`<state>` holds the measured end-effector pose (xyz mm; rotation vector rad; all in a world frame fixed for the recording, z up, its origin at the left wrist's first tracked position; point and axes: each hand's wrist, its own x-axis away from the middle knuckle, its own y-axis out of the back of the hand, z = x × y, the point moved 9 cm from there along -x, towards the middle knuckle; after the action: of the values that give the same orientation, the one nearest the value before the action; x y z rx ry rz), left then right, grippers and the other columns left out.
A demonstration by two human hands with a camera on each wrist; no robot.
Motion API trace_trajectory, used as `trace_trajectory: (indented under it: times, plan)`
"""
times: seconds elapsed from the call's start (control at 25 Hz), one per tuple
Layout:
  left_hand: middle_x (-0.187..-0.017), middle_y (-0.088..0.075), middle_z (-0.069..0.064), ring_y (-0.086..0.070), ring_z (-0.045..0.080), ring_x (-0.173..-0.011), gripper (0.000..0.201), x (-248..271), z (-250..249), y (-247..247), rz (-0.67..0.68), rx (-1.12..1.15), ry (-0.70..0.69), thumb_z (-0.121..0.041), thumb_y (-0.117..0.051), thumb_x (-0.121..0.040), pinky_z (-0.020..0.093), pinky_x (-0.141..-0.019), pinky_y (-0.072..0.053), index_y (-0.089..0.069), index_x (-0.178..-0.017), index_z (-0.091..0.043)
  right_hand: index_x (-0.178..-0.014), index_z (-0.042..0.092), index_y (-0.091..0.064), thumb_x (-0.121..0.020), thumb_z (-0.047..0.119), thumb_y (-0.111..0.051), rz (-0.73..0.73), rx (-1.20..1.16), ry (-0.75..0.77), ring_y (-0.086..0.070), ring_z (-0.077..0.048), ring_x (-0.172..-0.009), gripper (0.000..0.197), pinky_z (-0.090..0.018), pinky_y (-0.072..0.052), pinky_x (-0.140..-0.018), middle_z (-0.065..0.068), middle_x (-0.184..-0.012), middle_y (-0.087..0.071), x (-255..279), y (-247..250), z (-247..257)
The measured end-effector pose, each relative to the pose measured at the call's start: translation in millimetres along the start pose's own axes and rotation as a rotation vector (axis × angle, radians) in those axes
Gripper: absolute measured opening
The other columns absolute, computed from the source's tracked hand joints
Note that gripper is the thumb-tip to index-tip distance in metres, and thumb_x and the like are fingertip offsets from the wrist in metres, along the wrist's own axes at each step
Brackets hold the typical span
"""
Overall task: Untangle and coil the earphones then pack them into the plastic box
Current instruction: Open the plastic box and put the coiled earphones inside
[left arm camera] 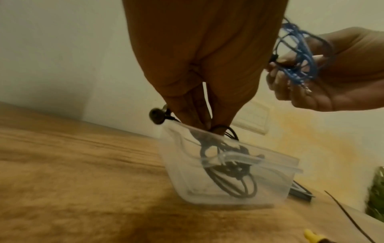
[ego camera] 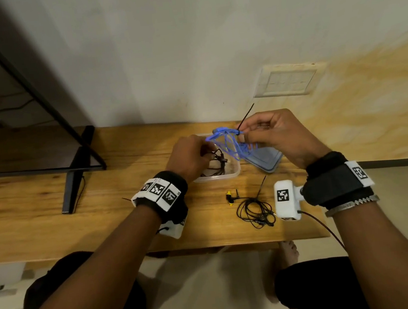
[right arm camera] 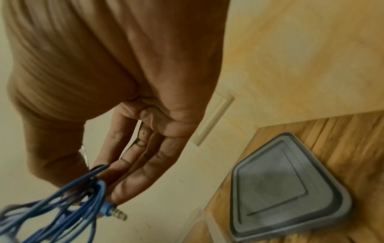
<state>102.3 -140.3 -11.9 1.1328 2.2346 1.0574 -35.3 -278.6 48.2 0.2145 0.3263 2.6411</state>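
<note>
My left hand (ego camera: 194, 155) reaches into the clear plastic box (ego camera: 235, 173) and pinches the black earphones (left arm camera: 228, 174) lying inside it. One earbud (left arm camera: 156, 117) sticks out over the box's rim (left arm camera: 276, 162). My right hand (ego camera: 243, 133) holds a coil of blue earphones (ego camera: 227, 143) just above the box, with a black tie (ego camera: 245, 115) sticking up from the coil. In the right wrist view the blue earphones (right arm camera: 62, 205) hang from my fingertips (right arm camera: 124, 189), and their jack plug (right arm camera: 119, 213) points outward.
The box's grey lid (ego camera: 269, 162) lies to the right of the box, near the wall. A tangled black earphone with yellow tips (ego camera: 254, 211) and a loose black tie (ego camera: 261, 185) lie on the wooden table (ego camera: 47, 195) near its front edge. A black stand (ego camera: 72, 187) is at the left.
</note>
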Motion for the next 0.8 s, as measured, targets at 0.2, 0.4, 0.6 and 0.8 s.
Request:
trace_trajectory:
  times: [0.2,0.4,0.6,0.8]
  plan:
    - [-0.098,-0.081,-0.002,-0.074,0.013,-0.085,0.015,8.0,-34.1,11.0,-0.050,0.096,-0.131,-0.012,-0.075,-0.091,0.026,-0.078,-0.055,-0.084,-0.102,-0.016,-0.105,0.001,-0.079,-0.089,0.000,-0.080,-0.162,-0.190,-0.058,-0.074,-0.028,-0.087,0.016,-0.047,-0.060,-0.090,-0.016,-0.095,-0.079,-9.1,0.1,-2.1]
    - [-0.093,-0.081,-0.004,-0.076,0.006,-0.083,0.014,14.2,-38.0,43.7,-0.133,0.450,-0.100,-0.012,-0.081,-0.090,0.020,-0.080,-0.061,-0.084,-0.103,-0.014,-0.099,0.004,-0.079,-0.089,-0.001,-0.077,-0.255,-0.408,-0.092,-0.075,-0.024,-0.089,0.012,-0.034,-0.063,-0.084,-0.012,-0.098,-0.080,-9.7,11.4,-1.9]
    - [-0.094,-0.082,-0.001,-0.076,0.008,-0.083,0.014,9.8,-35.9,33.0,-0.102,0.527,-0.090,-0.009,-0.082,-0.089,0.018,-0.080,-0.058,-0.084,-0.102,-0.011,-0.097,0.006,-0.079,-0.090,-0.001,-0.077,-0.231,-0.378,-0.090,-0.077,-0.026,-0.087,0.010,-0.035,-0.063,-0.083,-0.011,-0.094,-0.081,-9.6,7.5,-4.1]
    - [-0.096,-0.083,0.004,-0.077,0.013,-0.086,0.021,9.2,-16.6,-8.8,0.094,0.099,-0.056,-0.003,-0.071,-0.089,0.036,-0.088,-0.063,-0.085,-0.102,-0.013,-0.107,-0.001,-0.078,-0.090,0.000,-0.078,-0.168,-0.242,-0.083,-0.075,-0.021,-0.079,0.017,-0.030,-0.065,-0.078,-0.011,-0.090,-0.079,-8.1,6.0,-2.6]
